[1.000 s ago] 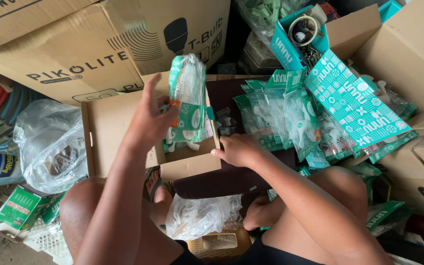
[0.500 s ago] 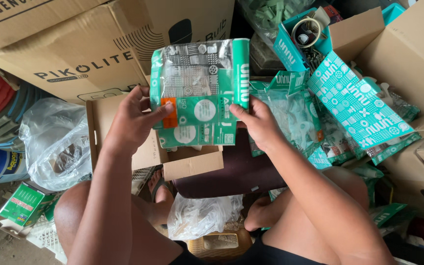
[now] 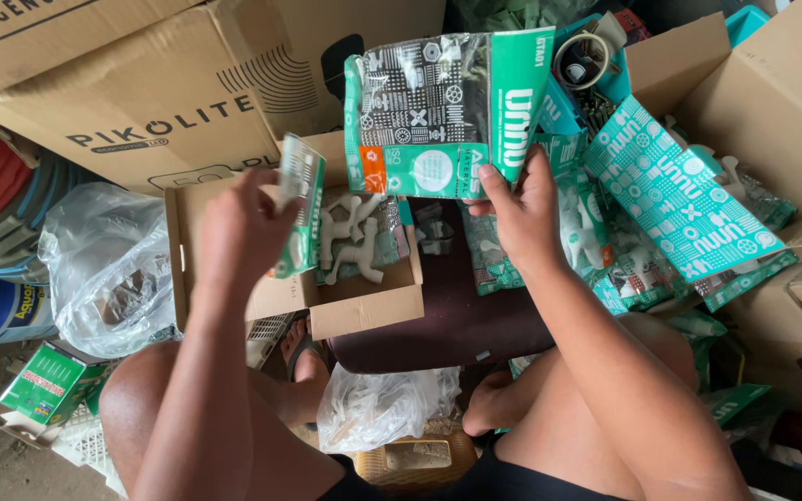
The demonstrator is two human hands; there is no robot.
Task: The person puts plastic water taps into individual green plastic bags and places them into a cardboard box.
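The right hand [image 3: 523,209] grips a flat green packet [image 3: 443,111] by its lower edge, held up over the small open box [image 3: 364,311]. The left hand [image 3: 239,232] is closed on a second, narrower packet [image 3: 301,204], seen edge-on just above the box's left side. White plastic fittings [image 3: 353,243] already lie in the box. To the right, a pile of like packets [image 3: 679,199] spills from a bigger carton [image 3: 791,102]. To pack well, I judge each packet should go in flat and square to the walls, so that the flaps can close.
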